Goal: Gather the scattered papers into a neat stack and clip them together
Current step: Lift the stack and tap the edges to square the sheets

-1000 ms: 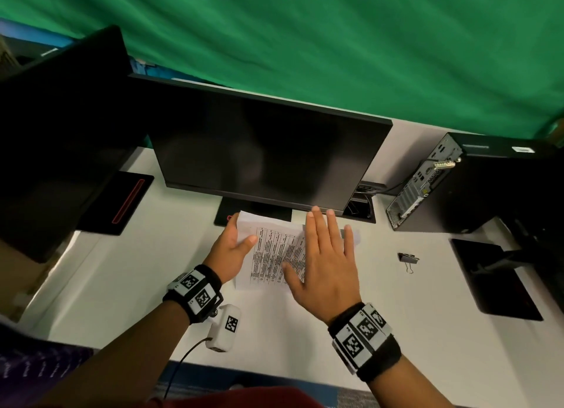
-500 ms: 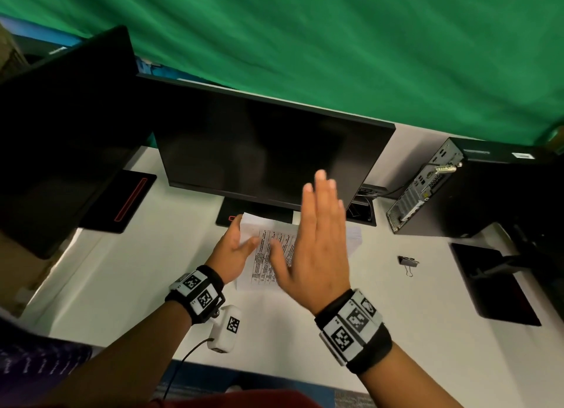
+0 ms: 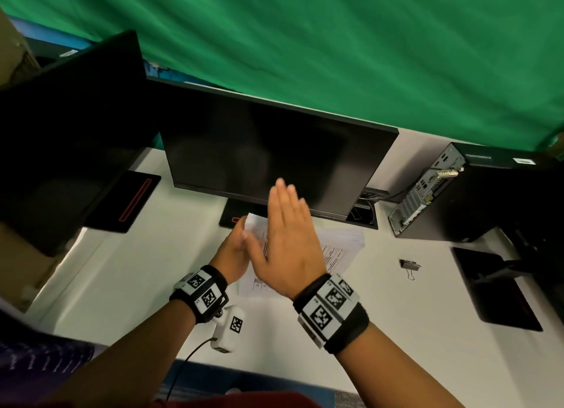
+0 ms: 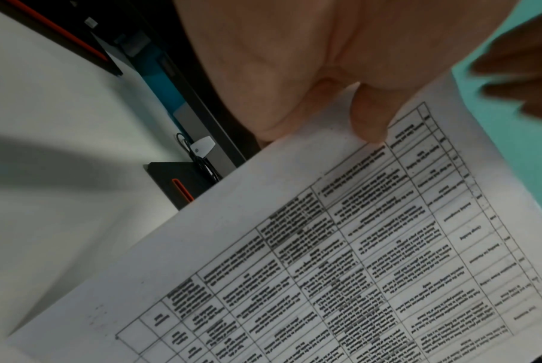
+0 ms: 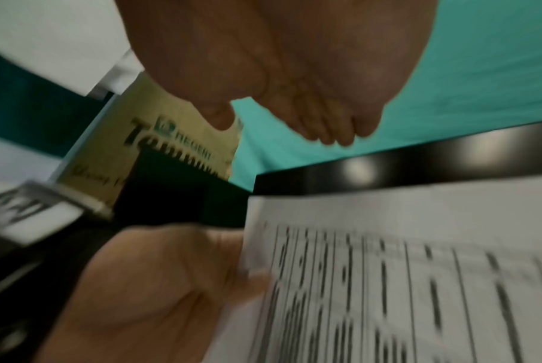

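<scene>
Printed papers (image 3: 345, 246) lie on the white desk (image 3: 122, 270) in front of the monitor. My left hand (image 3: 235, 249) holds their left edge. In the left wrist view its thumb (image 4: 369, 118) presses on the top sheet (image 4: 325, 245). My right hand (image 3: 287, 233) hovers above the papers with straight fingers, turned on edge, holding nothing. In the right wrist view its fingers (image 5: 335, 132) are straight above the sheet (image 5: 403, 270). A black binder clip (image 3: 410, 265) lies on the desk to the right of the papers.
A dark monitor (image 3: 274, 157) stands right behind the papers, a second one (image 3: 70, 127) at the left. A computer tower (image 3: 476, 200) and a black stand base (image 3: 494, 288) are at the right. A small white device (image 3: 229, 328) sits near the front edge.
My right hand has lifted off the papers and swung left toward my left hand, turning onto its edge. The right part of the papers is uncovered. The left hand keeps its hold.
</scene>
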{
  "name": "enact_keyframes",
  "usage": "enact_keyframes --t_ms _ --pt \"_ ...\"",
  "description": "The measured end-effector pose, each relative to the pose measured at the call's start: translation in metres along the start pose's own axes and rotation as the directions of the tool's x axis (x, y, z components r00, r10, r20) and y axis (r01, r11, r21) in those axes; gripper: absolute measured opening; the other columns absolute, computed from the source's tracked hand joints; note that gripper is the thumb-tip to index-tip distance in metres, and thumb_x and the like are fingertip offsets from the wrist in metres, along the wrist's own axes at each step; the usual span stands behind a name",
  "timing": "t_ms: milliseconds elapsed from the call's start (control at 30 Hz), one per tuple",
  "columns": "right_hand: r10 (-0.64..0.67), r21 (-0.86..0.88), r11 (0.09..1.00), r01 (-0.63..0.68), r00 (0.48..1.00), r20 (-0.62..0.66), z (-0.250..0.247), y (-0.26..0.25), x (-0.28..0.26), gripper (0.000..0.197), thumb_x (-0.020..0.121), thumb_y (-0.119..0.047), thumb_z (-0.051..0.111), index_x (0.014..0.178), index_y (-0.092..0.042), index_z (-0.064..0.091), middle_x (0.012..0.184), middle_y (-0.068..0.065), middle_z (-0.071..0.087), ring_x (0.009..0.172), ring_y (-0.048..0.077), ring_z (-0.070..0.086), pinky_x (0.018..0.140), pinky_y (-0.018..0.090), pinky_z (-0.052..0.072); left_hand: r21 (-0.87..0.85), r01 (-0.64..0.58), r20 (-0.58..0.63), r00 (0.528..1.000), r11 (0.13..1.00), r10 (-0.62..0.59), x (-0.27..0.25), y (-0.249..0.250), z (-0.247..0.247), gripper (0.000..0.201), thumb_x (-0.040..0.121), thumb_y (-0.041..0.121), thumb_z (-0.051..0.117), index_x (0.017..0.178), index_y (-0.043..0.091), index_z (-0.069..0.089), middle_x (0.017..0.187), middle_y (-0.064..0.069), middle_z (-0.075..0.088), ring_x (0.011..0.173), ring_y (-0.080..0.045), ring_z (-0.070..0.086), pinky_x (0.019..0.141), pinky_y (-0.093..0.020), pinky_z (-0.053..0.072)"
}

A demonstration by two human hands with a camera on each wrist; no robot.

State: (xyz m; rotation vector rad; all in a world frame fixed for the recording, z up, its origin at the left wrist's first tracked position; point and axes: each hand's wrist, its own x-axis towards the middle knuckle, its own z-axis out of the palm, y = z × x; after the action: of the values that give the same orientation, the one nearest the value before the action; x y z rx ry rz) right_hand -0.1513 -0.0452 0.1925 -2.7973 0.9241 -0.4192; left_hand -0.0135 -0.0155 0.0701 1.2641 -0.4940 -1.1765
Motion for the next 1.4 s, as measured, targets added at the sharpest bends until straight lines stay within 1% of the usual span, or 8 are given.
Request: enact_keyframes --t_ms 100,267,433,533,667,800,1067,1400 --pt "-0.037 0.103 0.992 0.069 0.958 -0.284 -0.012 -0.008 0.001 0.079 0.099 -0.046 0.035 0.159 0.0 0.012 0.168 0.013 -0.002 0.156 0.027 -0.006 0.127 0.043 0.001 0.106 -0.058 -0.006 0.998 0.993 0.059 -0.004 0.005 0.003 0.081 0.076 0.065 0.067 0.124 0.003 0.048 0.119 -0.024 0.058 0.112 -0.03 0.058 0.105 -0.058 0.04" --pt "-0.055 -0.056 0.996 0.064 0.988 0.147 0.014 -0.002 -0.003 0.076 0.102 -0.056 0.022 0.159 -0.006 0.02 0.167 0.013 0.021 0.156 0.025 0.01 0.127 0.041 0.0 -0.159 -0.002 0.025 1.0 0.987 0.006 -0.001 0.01 0.008 0.103 0.054 0.069 0.077 0.136 0.014 0.048 0.129 -0.015 0.061 0.113 -0.024 0.063 0.095 -0.04 0.05" --pt "-0.106 0.121 0.982 0.145 0.954 -0.282 -0.006 -0.004 0.001 0.072 0.099 -0.036 0.038 0.157 0.001 0.02 0.167 0.015 0.011 0.156 0.029 0.006 0.127 0.045 0.006 0.029 -0.104 0.059 0.993 0.994 0.102 -0.009 0.011 0.009 0.078 0.069 0.07 0.067 0.115 0.009 0.054 0.104 -0.006 0.066 0.103 -0.024 0.06 0.097 -0.043 0.047" --pt "-0.144 -0.068 0.986 0.151 0.985 0.093 0.015 -0.001 -0.008 0.072 0.101 -0.043 0.037 0.159 -0.005 0.017 0.168 0.013 0.011 0.156 0.029 0.009 0.127 0.047 0.005 -0.022 -0.111 0.073 0.991 0.994 0.112 -0.009 0.012 0.011 0.068 0.069 0.068 0.068 0.121 0.026 0.055 0.113 0.009 0.069 0.107 -0.008 0.065 0.086 -0.023 0.052" --pt "-0.104 -0.016 0.994 0.106 0.988 0.113 0.002 0.011 0.01 0.078 0.093 -0.037 0.051 0.159 -0.012 0.018 0.167 0.007 0.022 0.154 0.025 0.02 0.126 0.047 0.01 0.185 -0.142 0.022 0.99 0.972 0.14 -0.01 0.006 0.003 0.089 0.071 0.072 0.064 0.142 0.024 0.04 0.137 -0.005 0.055 0.129 -0.024 0.051 0.107 -0.051 0.042" --pt "0.085 -0.228 0.974 0.004 0.922 0.378 -0.017 0.025 0.022 0.069 0.089 -0.028 0.064 0.15 -0.014 0.035 0.137 0.011 0.059 0.123 0.031 0.058 0.093 0.04 0.048 0.423 -0.17 0.043 0.985 0.89 0.167 -0.02 0.012 0.009 0.039 0.094 0.029 0.058 0.13 0.037 0.045 0.124 -0.003 0.063 0.116 -0.021 0.061 0.099 -0.05 0.05" --pt "0.064 0.031 0.997 -0.074 0.969 0.238 -0.047 0.07 0.01 0.01 0.094 -0.025 0.062 0.1 -0.019 0.068 0.096 0.007 0.073 0.093 0.03 0.068 0.076 0.032 0.05 0.67 -0.196 0.171 0.979 0.716 0.108 -0.031 0.018 -0.029 0.027 0.089 0.024 0.068 0.112 0.034 0.06 0.112 0.013 0.07 0.103 -0.003 0.066 0.092 -0.039 0.055" --pt "0.513 0.841 0.322 -0.434 0.827 0.231 -0.011 0.141 -0.044 0.02 0.094 0.0 0.063 0.108 -0.009 0.073 0.1 0.005 0.08 0.091 0.025 0.077 0.086 0.048 0.06 0.055 -0.044 0.04 0.998 0.998 0.042 -0.039 0.042 -0.035 0.047 0.085 0.032 0.069 0.127 0.018 0.055 0.118 -0.011 0.069 0.107 -0.028 0.066 0.089 -0.042 0.053"
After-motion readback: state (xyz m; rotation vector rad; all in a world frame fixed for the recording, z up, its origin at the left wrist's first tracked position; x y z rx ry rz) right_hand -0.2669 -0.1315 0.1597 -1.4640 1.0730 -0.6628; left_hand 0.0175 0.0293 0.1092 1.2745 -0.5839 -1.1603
